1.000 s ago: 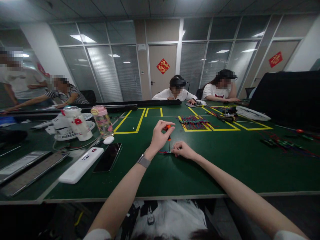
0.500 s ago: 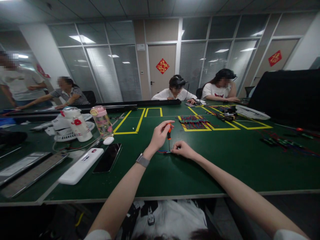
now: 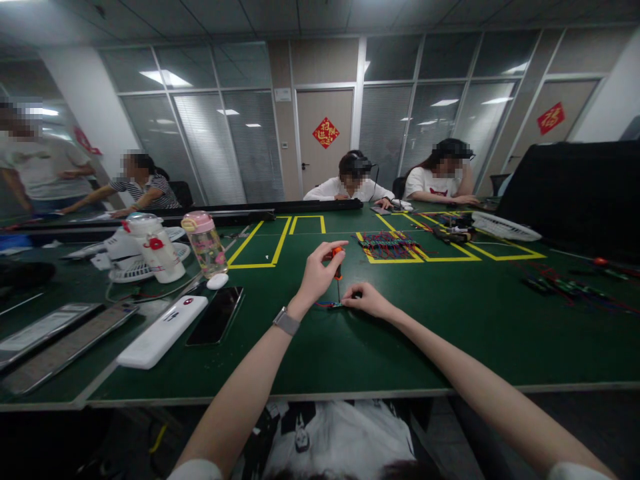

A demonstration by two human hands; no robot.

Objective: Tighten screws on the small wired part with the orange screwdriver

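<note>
My left hand [image 3: 321,267] is closed on the orange and black handle of a screwdriver [image 3: 338,272], which stands upright. Its thin shaft points down, and the tip meets a small circuit board [image 3: 335,305] lying on the green table. Red and blue wires come off the board's left end. With thumb and fingertips pinched together, my right hand [image 3: 367,299] grips the board's right end. The exact spot under the tip is too small to make out.
Wired circuit boards [image 3: 387,247] lie inside yellow tape beyond my hands, and more boards [image 3: 575,287] sit at right. Left of me are a phone [image 3: 215,316], a white power bank [image 3: 163,332] and a pink-lidded bottle [image 3: 204,245]. Several people sit or stand around the table.
The fingers of my left hand have shifted slightly around the screwdriver's handle, which appears turned a little. My right hand and the board stay in place.
</note>
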